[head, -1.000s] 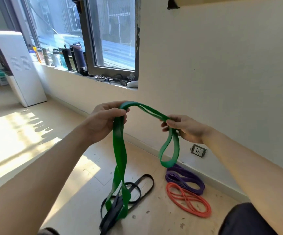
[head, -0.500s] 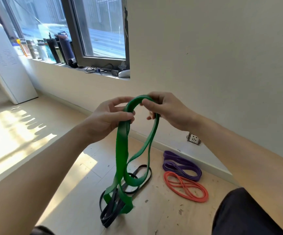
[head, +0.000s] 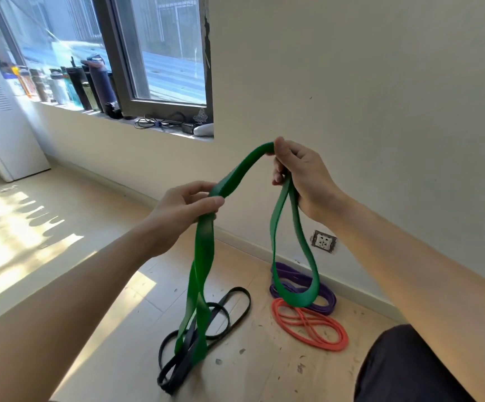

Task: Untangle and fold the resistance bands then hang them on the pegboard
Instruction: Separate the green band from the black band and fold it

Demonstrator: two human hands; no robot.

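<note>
A wide green resistance band (head: 203, 256) hangs between both hands above the floor. My left hand (head: 183, 210) pinches it at the lower left, and a long doubled length drops from there to the floor. My right hand (head: 302, 175) grips it higher and to the right, with a loop hanging below that reaches down in front of the purple band (head: 326, 295). On the floor lie a black band (head: 229, 311), partly behind the green one, the coiled purple band, and a coiled orange band (head: 310, 329). No pegboard is in view.
A plain wall (head: 380, 97) stands close ahead, with a power socket (head: 324, 241) near the skirting. The window sill (head: 160, 126) at left carries several bottles and cables. A white appliance (head: 0, 117) stands at far left. My dark-clothed knee (head: 403, 367) is at lower right.
My right hand has drawn up and to the right, away from my left hand, pulling a green loop out with it. The left hand stayed roughly in place.
</note>
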